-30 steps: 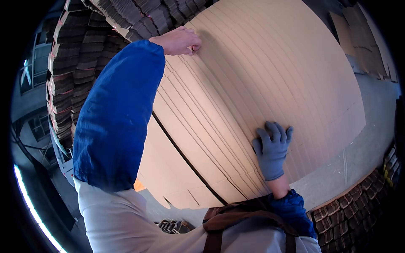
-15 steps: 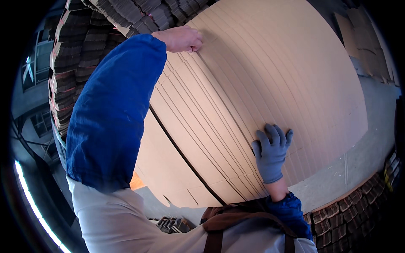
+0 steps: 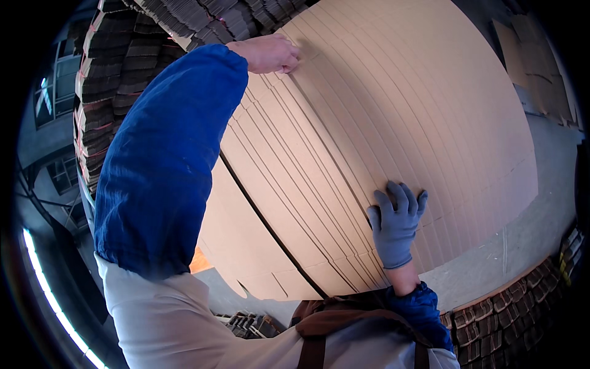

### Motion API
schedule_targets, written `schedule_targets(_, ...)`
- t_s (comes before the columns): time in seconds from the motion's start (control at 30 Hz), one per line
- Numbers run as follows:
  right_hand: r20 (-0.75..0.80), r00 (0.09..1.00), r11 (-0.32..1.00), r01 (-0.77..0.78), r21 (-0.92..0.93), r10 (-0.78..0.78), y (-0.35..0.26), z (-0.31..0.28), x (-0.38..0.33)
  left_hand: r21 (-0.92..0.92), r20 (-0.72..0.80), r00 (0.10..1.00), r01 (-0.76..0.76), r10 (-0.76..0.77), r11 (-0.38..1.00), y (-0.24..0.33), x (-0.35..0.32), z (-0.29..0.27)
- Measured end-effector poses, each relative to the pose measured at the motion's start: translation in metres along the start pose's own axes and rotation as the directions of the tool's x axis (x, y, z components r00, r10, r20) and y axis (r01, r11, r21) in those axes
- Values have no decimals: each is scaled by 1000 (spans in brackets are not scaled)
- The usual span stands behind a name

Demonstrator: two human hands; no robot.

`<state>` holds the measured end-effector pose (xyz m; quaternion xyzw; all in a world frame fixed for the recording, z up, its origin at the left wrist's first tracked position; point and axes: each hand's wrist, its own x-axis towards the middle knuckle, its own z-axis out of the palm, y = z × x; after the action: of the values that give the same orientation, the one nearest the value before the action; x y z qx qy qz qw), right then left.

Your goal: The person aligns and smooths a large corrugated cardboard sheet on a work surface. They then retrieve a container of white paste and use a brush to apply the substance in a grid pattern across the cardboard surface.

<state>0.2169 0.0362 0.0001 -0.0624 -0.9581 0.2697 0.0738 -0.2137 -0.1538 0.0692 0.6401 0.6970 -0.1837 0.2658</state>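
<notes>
A fanned stack of flat brown cardboard sheets (image 3: 467,129) spreads in front of me, with overlapping edges running in stepped lines. My left hand (image 3: 270,54), bare below a blue sleeve cover, is at the far left part of the fan. Its fingers are curled closed on the edge of a cardboard sheet, and the fingertips are partly hidden. My right hand (image 3: 396,230) wears a grey-blue glove. It lies on the near part of the fan with its fingers spread, and holds nothing. A dark gap (image 3: 258,212) separates the sheets at the left from the others.
Tall stacks of bundled dark cardboard (image 3: 117,80) stand at the far left. More bundles (image 3: 504,307) lie at the lower right. Grey floor (image 3: 544,160) shows beyond the sheets, and flat cardboard pieces (image 3: 534,61) lean at the far right. A bit of orange (image 3: 200,262) shows under the left edge.
The view has shifted very slightly. My left hand sits a touch farther right in the picture, still at the sheet edge; my right hand stays where it was on the cardboard.
</notes>
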Motion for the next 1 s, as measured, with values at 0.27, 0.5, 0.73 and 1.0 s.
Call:
schedule_targets(0.27, 7, 1000, 1000, -7, 1, 7, -2, -2, 1, 23, -23, 1000, 2, -1, 1000, -1, -1, 4)
schedule_targets(0.5, 11, 1000, 1000, -13, 10, 13, -1, -1, 1, 0, -3, 1000, 30, -30, 1000, 3, -1, 1)
schedule_targets(0.73, 20, 1000, 1000, -12, 5, 12, -1, -2, 1, -15, -1, 998, 64, -64, 998, 4, -2, 4)
schedule_targets(1.0, 33, 999, 1000, -9, 7, 9, -2, -4, 2, 5, 1, 998, 60, -60, 998, 1, -2, 10)
